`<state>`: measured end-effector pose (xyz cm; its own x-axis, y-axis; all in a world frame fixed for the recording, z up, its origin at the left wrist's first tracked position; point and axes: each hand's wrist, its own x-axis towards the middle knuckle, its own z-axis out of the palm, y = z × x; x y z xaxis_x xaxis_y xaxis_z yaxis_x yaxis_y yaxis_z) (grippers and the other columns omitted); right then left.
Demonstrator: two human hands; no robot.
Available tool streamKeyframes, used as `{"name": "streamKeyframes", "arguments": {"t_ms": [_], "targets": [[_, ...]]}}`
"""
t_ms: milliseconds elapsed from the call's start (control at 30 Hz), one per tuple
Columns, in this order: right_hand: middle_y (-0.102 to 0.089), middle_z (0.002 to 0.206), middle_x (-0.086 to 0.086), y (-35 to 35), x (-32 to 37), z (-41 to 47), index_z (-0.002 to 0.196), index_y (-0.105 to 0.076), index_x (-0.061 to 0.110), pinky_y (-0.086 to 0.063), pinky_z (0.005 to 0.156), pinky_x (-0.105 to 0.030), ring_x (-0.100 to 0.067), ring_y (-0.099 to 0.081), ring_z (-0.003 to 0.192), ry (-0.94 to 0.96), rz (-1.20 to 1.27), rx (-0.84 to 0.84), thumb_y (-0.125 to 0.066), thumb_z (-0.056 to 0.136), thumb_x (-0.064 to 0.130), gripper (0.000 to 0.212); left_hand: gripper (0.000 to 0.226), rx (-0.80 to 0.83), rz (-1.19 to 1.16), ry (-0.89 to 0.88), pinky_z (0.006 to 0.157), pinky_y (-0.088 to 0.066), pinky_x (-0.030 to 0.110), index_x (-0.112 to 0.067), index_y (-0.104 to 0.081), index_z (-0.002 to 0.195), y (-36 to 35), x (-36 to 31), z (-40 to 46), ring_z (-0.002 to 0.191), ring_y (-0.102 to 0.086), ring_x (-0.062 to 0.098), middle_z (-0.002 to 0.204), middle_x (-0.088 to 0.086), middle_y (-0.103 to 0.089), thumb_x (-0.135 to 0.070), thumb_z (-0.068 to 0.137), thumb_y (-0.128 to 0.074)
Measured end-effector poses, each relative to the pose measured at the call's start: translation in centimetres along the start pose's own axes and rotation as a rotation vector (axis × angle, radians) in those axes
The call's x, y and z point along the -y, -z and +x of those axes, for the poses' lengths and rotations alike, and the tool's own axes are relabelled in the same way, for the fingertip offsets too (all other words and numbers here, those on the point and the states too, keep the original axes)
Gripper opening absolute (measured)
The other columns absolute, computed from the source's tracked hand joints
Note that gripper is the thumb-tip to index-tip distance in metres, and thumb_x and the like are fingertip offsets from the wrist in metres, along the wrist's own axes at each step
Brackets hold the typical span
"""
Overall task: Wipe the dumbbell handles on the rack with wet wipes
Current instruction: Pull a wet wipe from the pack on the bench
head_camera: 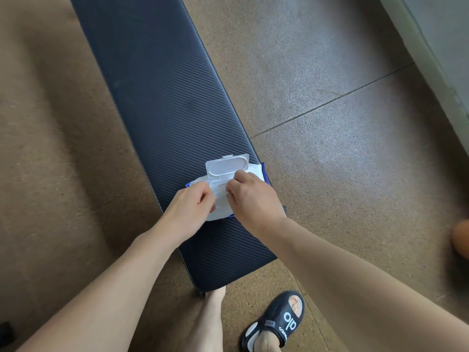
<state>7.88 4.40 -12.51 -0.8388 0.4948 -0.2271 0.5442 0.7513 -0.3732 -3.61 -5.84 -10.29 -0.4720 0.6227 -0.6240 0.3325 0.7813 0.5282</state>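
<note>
Steadying the wet wipes pack (pixel 223 196) near the surface's (pixel 152 85) near end with my curled left hand (pixel 193 208), I pinch at its opening with my right hand (pixel 250 196) to draw a wipe, lid (pixel 227 165) flipped up.

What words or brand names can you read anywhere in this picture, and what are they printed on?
"alo": white logo on the strap of the black sandal.
A second line of small white lettering runs along the sandal's lower edge, too small and tilted to read.
The wet wipes pack under the left hand and right hand shows blue edges but no legible print; its open lid is blank.
The bench carries no text.
</note>
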Motion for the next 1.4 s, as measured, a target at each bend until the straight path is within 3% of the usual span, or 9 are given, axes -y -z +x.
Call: {"name": "streamKeyframes", "arguments": {"t_ms": [133, 333, 467, 600, 667, 833, 1100, 1233, 1400], "targets": [[-0.05, 0.064, -0.004, 0.5, 0.3, 0.0, 0.057, -0.05, 0.014, -0.02, 0.048, -0.023, -0.022, -0.05, 0.051, 0.058, -0.108, 0.027, -0.087, 0.044, -0.005, 0.044, 0.026, 0.001, 0.012, -0.02, 0.057, -0.038, 0.028, -0.012, -0.061, 0.079, 0.1, 0.1, 0.2, 0.075, -0.054, 0.013, 0.076, -0.006, -0.058, -0.019, 0.099, -0.046], [-0.05, 0.098, -0.006, 0.6, 0.2, 0.4, 0.094, -0.055, 0.012, -0.029, 0.066, -0.025, -0.023, -0.054, 0.092, 0.062, -0.155, 0.184, -0.056, 0.094, 0.002, 0.01, 0.026, 0.011, 0.033, -0.036, 0.058, -0.039, 0.027, -0.012, -0.057, 0.082, -0.3, 0.6, 0.5, 0.077, -0.056, 0.011, 0.082, -0.005, -0.063, -0.022, 0.101, -0.042], [-0.05, 0.116, -0.006, 0.6, 0.5, 1.1, 0.11, -0.055, 0.01, -0.034, 0.07, -0.027, -0.023, -0.053, 0.107, 0.065, -0.197, 0.223, -0.052, 0.095, 0.003, 0.017, 0.026, 0.028, 0.052, -0.019, 0.07, -0.048, 0.038, -0.011, -0.056, 0.083, -0.4, 0.7, 1.0, 0.08, -0.059, 0.018, 0.085, 0.0, -0.067, -0.026, 0.1, -0.042], [-0.053, 0.111, -0.006, 0.1, 0.4, 1.5, 0.109, -0.056, 0.012, -0.044, 0.071, -0.028, -0.021, -0.055, 0.102, 0.154, -0.265, 0.24, -0.056, 0.094, 0.009, 0.015, 0.026, 0.029, 0.038, -0.003, 0.074, -0.051, 0.046, -0.011, -0.056, 0.085, -0.6, 0.5, 1.0, 0.081, -0.061, 0.023, 0.085, 0.002, -0.066, -0.028, 0.1, -0.043], [-0.057, 0.097, -0.006, -0.2, 0.2, 1.6, 0.095, -0.06, 0.01, -0.038, 0.056, -0.029, -0.023, -0.06, 0.087, 0.165, -0.25, 0.181, -0.066, 0.086, 0.009, 0.011, 0.027, 0.03, 0.035, -0.006, 0.074, -0.052, 0.048, -0.009, -0.055, 0.086, -0.6, 0.5, 1.0, 0.082, -0.062, 0.024, 0.084, 0.003, -0.067, -0.028, 0.1, -0.043], [-0.051, 0.065, -0.006, -0.4, -0.4, 1.3, 0.064, -0.052, 0.009, -0.023, 0.043, -0.026, -0.027, -0.055, 0.056, 0.123, -0.052, 0.029, -0.075, 0.069, 0.001, 0.025, 0.025, 0.045, 0.024, 0.002, 0.074, -0.05, 0.047, -0.01, -0.054, 0.085, -0.5, 0.6, 1.0, 0.083, -0.061, 0.026, 0.085, 0.003, -0.067, -0.025, 0.099, -0.04], [-0.058, 0.086, -0.006, -0.1, 0.0, 0.0, 0.092, -0.052, 0.006, -0.045, 0.063, -0.04, -0.025, -0.053, 0.079, -0.011, 0.199, 0.103, -0.053, 0.092, 0.012, 0.005, 0.027, 0.072, 0.023, 0.015, 0.077, -0.051, 0.048, -0.009, -0.056, 0.088, -0.4, 0.6, 1.0, 0.086, -0.062, 0.025, 0.089, 0.004, -0.067, -0.026, 0.102, -0.04], [-0.063, 0.084, -0.002, 0.3, 0.3, 0.3, 0.103, -0.052, 0.012, -0.051, 0.069, -0.042, -0.024, -0.059, 0.078, -0.171, 0.405, 0.106, -0.058, 0.087, 0.007, 0.018, 0.025, 0.073, 0.031, 0.034, 0.077, -0.05, 0.045, -0.012, -0.055, 0.087, -0.4, 0.3, 1.1, 0.085, -0.06, 0.024, 0.09, 0.004, -0.067, -0.026, 0.101, -0.039], [-0.063, 0.078, 0.006, 1.2, 0.1, 0.4, 0.093, -0.063, 0.016, -0.047, 0.066, -0.019, -0.009, -0.055, 0.069, -0.395, 0.725, 0.124, -0.062, 0.086, 0.005, 0.013, 0.026, 0.071, 0.102, 0.003, 0.077, -0.051, 0.049, -0.01, -0.053, 0.088, -0.5, 0.2, 0.9, 0.086, -0.059, 0.025, 0.088, 0.004, -0.064, -0.026, 0.102, -0.038]]}}
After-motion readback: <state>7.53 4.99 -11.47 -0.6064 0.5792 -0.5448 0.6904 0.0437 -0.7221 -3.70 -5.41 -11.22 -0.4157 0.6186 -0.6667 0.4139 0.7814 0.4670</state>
